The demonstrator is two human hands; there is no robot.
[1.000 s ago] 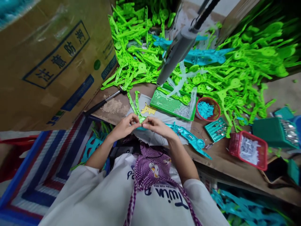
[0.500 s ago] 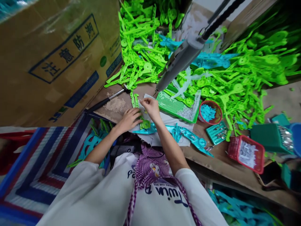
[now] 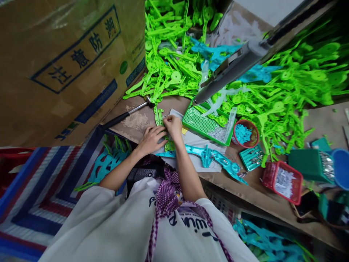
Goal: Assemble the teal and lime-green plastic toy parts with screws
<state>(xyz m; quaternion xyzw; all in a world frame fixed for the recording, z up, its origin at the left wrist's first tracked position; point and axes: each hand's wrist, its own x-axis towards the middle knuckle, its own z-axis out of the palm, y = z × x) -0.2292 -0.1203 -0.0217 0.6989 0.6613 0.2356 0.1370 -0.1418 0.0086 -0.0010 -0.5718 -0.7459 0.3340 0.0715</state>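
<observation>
My left hand [image 3: 152, 140] lies over a bright green plastic part, its fingers bent around the part and covering much of it. The green plastic part [image 3: 158, 115] shows its far end beyond my fingers; its round near end [image 3: 169, 145] lies over a translucent blue plastic piece [image 3: 207, 154]. Close against the left fingertips, my right hand [image 3: 174, 127] is closed in a pinch above the green part. Whatever is between the right fingers is too small or hidden to make out. Under the work lies a pale cloth [image 3: 215, 165].
A grey electric screwdriver [image 3: 229, 72] hangs above a green tray [image 3: 201, 125] with small metal pieces. Red baskets [image 3: 247, 123] stand to the right. A hammer [image 3: 125, 115] lies left, beside a big cardboard box [image 3: 89, 109]. Green parts [image 3: 174, 76] are heaped behind.
The hanging screwdriver has swung to the right, away from my hands. My right hand has stayed pinched over the green part, and the left hand has barely shifted.
</observation>
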